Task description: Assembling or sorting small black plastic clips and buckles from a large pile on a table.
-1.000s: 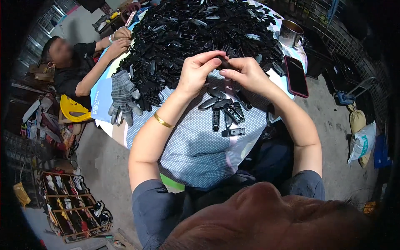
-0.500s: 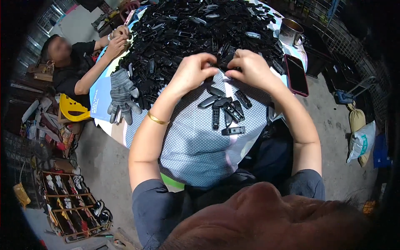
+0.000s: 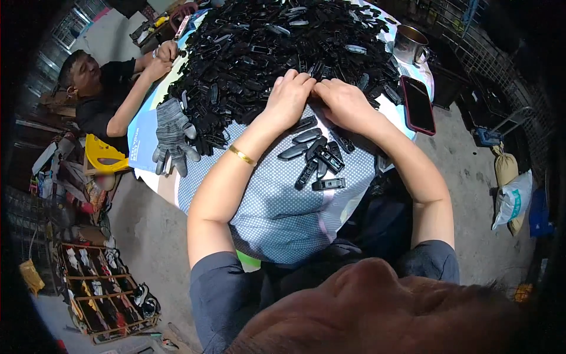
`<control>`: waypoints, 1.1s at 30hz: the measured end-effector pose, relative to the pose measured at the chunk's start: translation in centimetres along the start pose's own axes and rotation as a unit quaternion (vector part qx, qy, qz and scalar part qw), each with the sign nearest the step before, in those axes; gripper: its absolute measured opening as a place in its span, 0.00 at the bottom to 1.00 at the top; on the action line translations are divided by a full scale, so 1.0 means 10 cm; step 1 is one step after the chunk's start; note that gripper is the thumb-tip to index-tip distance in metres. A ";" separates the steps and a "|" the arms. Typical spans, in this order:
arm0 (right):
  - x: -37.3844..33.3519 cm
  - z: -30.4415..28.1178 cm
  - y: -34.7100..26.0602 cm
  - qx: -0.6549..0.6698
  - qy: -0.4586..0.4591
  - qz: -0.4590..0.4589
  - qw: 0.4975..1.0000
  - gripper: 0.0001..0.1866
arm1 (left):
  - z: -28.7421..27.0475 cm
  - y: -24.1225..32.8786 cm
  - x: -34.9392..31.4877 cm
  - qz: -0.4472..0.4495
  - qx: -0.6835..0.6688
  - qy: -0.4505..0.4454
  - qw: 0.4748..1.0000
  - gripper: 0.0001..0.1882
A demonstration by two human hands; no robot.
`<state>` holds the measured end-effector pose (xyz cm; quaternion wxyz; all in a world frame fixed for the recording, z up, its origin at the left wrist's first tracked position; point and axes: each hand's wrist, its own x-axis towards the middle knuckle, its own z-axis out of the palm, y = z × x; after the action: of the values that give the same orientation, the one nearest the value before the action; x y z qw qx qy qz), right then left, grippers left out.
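Note:
My left hand (image 3: 290, 96) and my right hand (image 3: 344, 101) meet at the near edge of a large heap of small black plastic parts (image 3: 253, 65). The fingers of both are curled, with their tips close together. What they hold, if anything, is hidden behind the fingers. Below them, a loose cluster of oblong black plastic parts (image 3: 329, 158) lies on a dotted grey-blue cloth (image 3: 271, 206). Some of these parts are smooth on top, while others show slots and a hollow frame.
A grey knit glove (image 3: 171, 133) lies left of the heap. On the right are a phone (image 3: 418, 105) and a metal mug (image 3: 408, 46). Another person (image 3: 88, 88) sits at the left, hands at the heap's edge. A yellow stool (image 3: 99, 154) and sacks (image 3: 512, 203) stand beyond the table.
My hands have drawn together and their fingers have curled in. The left forearm has swung to the right. Some loose parts on the cloth have shifted. The other person's hands have moved slightly.

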<state>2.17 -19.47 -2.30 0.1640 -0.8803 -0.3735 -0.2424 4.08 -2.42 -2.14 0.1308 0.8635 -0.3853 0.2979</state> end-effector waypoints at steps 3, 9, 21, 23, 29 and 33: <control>0.00 -0.06 -0.01 0.004 -0.004 0.018 1.000 0.14 | 0.03 -0.05 -0.04 -0.006 0.028 -0.030 0.999 0.07; -0.02 -0.10 0.16 -0.032 0.007 0.059 0.998 0.11 | -0.21 0.00 -0.01 -0.059 -0.047 0.088 0.993 0.11; 0.03 -0.07 0.02 -0.067 -0.064 -0.040 0.995 0.06 | -0.33 -0.02 -0.03 -0.449 -0.598 0.021 0.664 0.16; 0.03 -0.07 0.03 -0.058 -0.066 -0.046 0.995 0.05 | -0.32 0.02 -0.05 -0.420 -0.471 0.039 0.775 0.18; 0.10 -0.18 0.14 0.352 0.075 0.213 0.908 0.05 | -0.33 0.09 -0.03 -0.345 -0.475 0.022 0.809 0.24; 0.13 -0.31 0.05 0.554 0.156 0.202 0.792 0.19 | -0.35 0.15 -0.02 -0.333 -0.625 -0.023 0.705 0.18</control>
<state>2.40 -20.54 0.96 0.7249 -0.6441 -0.2271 -0.0899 1.43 -1.75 0.50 0.7224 0.6627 -0.1733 -0.0943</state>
